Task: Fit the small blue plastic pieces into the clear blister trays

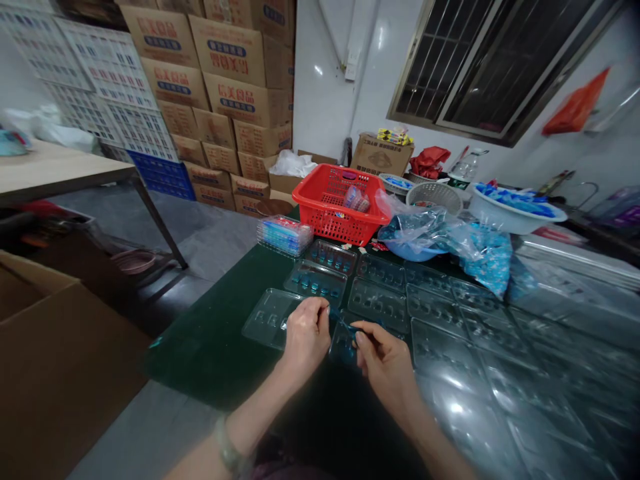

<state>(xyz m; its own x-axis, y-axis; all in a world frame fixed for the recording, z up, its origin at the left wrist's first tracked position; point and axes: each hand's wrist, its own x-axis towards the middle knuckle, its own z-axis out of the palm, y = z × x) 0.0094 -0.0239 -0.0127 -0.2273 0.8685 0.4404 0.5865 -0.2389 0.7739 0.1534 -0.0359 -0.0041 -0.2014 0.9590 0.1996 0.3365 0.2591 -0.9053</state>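
Note:
My left hand [306, 333] and my right hand [384, 360] meet over a clear plastic blister tray [345, 343] near the front of the dark green table [210, 347]. Both hands are closed in a pinch on small blue pieces that I cannot make out clearly. Several more clear trays [380, 300] lie in rows beyond and to the right; some hold blue items. An empty clear tray [267, 317] lies just left of my left hand.
A red basket [333, 200] stands at the back, with a stack of filled trays [285, 235] to its left. A plastic bag of blue items [450, 240] and a white bowl [515, 213] lie at right. Cardboard boxes [220, 87] line the wall; an open carton [55, 360] stands at left.

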